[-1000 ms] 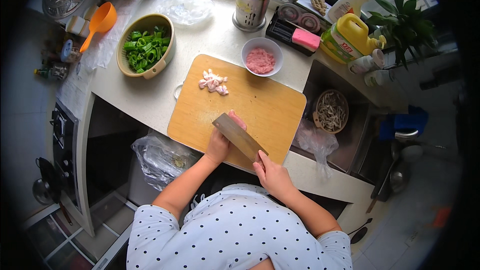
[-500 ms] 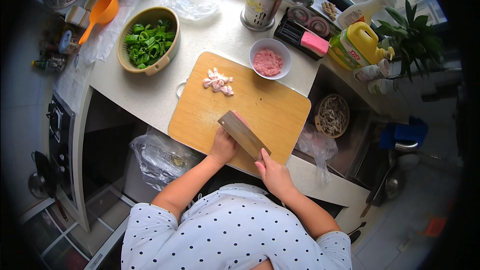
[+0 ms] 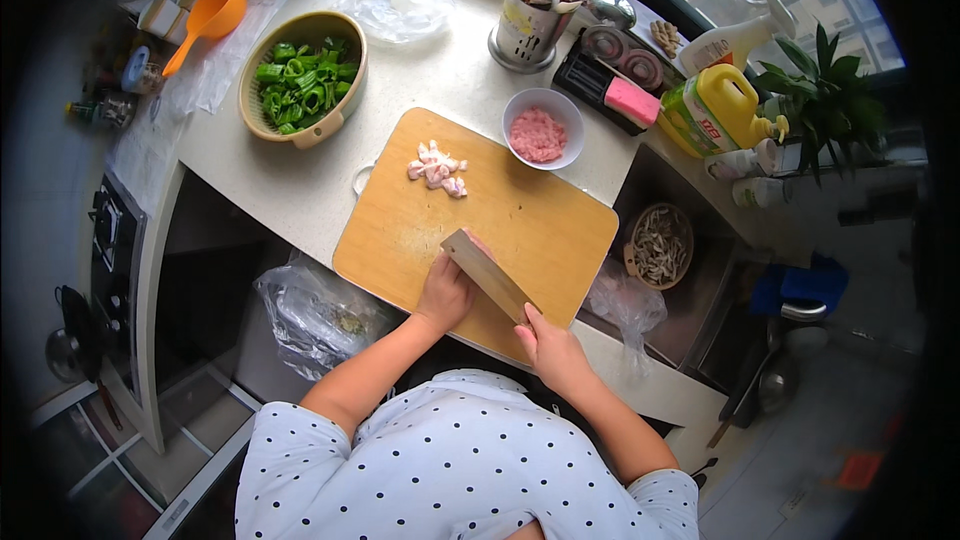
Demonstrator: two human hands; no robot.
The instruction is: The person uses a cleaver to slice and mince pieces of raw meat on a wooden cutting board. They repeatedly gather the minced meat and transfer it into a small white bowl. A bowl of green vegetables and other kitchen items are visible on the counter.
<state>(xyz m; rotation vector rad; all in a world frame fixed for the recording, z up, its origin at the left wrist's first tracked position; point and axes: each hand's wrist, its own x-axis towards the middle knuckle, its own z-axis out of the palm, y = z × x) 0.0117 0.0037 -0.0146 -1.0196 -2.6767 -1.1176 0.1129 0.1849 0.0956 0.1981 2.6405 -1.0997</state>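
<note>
A wooden cutting board (image 3: 530, 220) lies on the pale counter. A small pile of chopped pale pink pieces (image 3: 437, 169) sits near its far left corner. My right hand (image 3: 551, 347) grips the handle of a cleaver (image 3: 488, 274) at the board's near edge. The broad blade rests on the board. My left hand (image 3: 446, 291) presses against the left side of the blade with curled fingers. What lies under the blade and fingers is hidden.
A bowl of chopped green peppers (image 3: 303, 80) stands far left, an orange ladle (image 3: 205, 18) beyond it. A white bowl of pink mince (image 3: 541, 128) stands past the board. A utensil holder (image 3: 527, 28), yellow bottle (image 3: 713, 108) and sink basket (image 3: 659, 245) are on the right.
Both hands and the cleaver stay at the board's near edge with only slight shifts. The view has drifted a little.
</note>
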